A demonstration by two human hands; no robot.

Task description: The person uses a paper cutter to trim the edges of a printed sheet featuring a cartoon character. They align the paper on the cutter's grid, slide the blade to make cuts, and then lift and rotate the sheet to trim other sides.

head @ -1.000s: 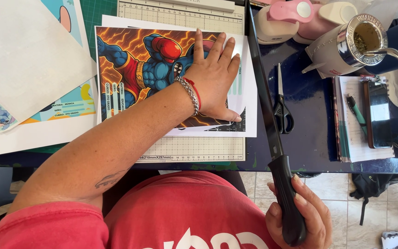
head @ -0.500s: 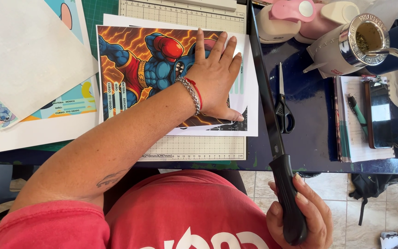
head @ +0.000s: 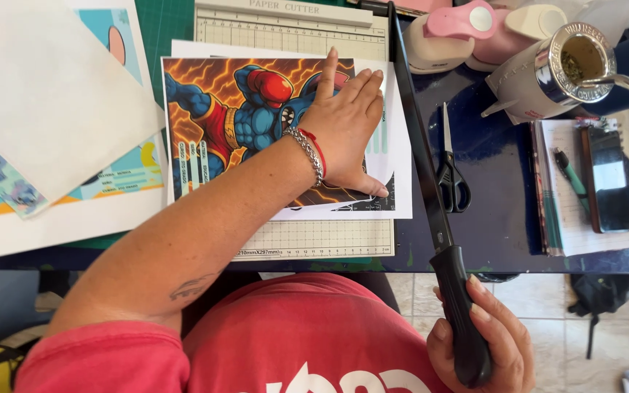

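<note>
The left hand (head: 347, 124) lay flat, fingers spread and pressed down on a colour print (head: 249, 124) of a muscular cartoon figure, and it covered the print's right part, so the picture there could not be made out. The wrist, wearing a chain bracelet (head: 306, 154) and a red cord, crossed the print's near edge. The print sat on white sheets on the gridded bed of a paper cutter (head: 307, 239), whose far end was partly cut off by the frame.

The right hand (head: 485, 342) was clamped around the black handle (head: 460, 316) of the cutter's long blade arm (head: 413, 124), near the body at the table's edge; its lower part was cut off by the frame. The arm ran along the right edge of the sheets (whether it had met the paper was hard to tell).

Right of the blade arm lay black scissors (head: 451, 175), then a notebook with a green pen (head: 571, 178). At far right stood a metal-rimmed cup (head: 573, 65) holding greenish-brown crumbled matter, beside a pink punch (head: 464, 25)
</note>
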